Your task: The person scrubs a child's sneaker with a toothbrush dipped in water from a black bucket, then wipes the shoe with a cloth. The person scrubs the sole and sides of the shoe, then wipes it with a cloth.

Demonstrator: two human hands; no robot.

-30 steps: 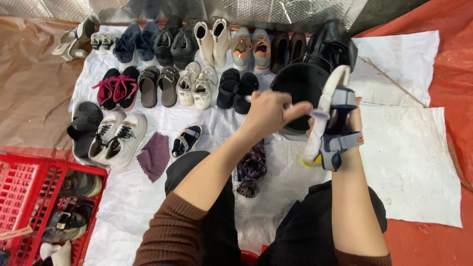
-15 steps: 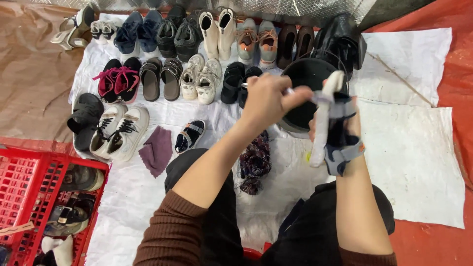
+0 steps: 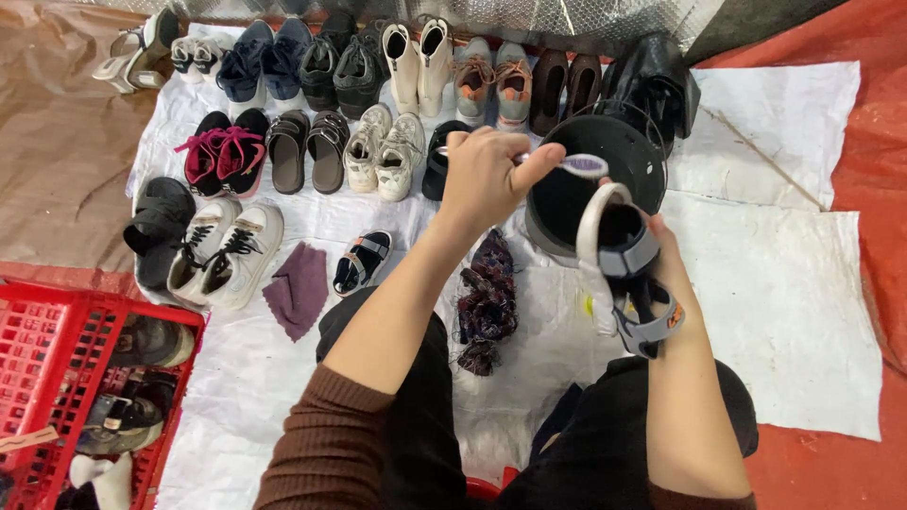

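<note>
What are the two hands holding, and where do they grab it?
The left hand holds a small brush by its handle. The right hand holds a grey sandal from behind, around its middle.

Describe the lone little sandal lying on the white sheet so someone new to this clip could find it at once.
Start at the red crate at lower left, then move right across the white sheet, past the purple cloth. The sandal lies just beyond it, beside the left forearm. Unlike the paired shoes around it, it is single, small, dark, with grey straps.

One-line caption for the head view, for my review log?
Left hand holds a toothbrush over a black bucket; right hand grips a grey strapped sandal.
</note>
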